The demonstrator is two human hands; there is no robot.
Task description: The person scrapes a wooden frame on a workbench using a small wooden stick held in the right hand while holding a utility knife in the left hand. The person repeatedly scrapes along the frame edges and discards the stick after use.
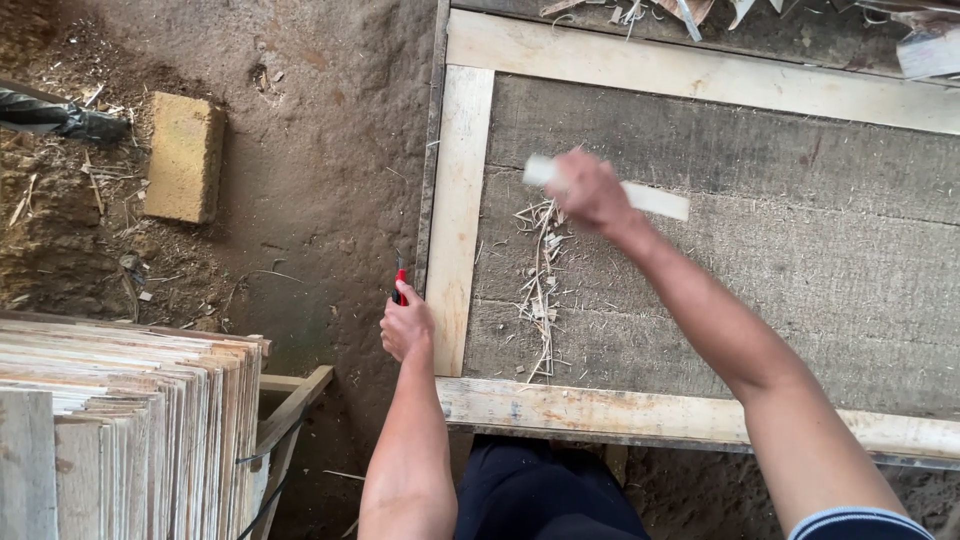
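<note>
Right hand (588, 190) grips a pale flat wooden strip (655, 200) lying left-right over the bench; left hand (405, 325) clasps a red-handled knife (399, 283) pointing away.

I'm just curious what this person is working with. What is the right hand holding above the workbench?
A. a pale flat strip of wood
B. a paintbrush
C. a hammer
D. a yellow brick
A: the right hand grips a pale flat wood strip, blurred, over the wood-framed workbench, above a scatter of shavings.
</note>
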